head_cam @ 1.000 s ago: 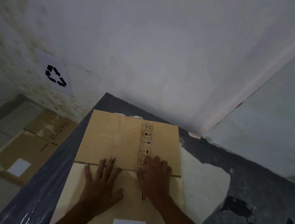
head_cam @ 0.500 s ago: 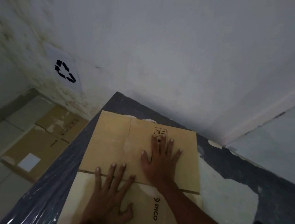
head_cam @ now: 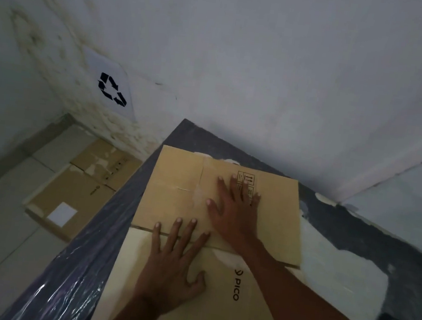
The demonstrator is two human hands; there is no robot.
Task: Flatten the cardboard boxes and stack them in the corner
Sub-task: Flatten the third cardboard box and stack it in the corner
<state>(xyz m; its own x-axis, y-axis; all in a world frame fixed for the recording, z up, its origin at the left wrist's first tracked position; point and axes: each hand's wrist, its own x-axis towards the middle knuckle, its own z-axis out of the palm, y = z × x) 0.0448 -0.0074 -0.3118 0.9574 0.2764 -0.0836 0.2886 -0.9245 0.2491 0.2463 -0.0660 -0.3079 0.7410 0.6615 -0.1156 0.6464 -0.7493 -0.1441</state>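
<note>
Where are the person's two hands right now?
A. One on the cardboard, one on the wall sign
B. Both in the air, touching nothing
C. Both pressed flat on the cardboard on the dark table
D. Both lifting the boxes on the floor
C: the left hand and the right hand lie palm down with fingers spread on the flattened cardboard box atop the dark table.

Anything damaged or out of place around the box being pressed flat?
The table covering is peeling, with pale patches bared right of the cardboard box. The box has a scuffed pale spot near the right hand. The wall by the recycling sign is stained and flaking.
</note>
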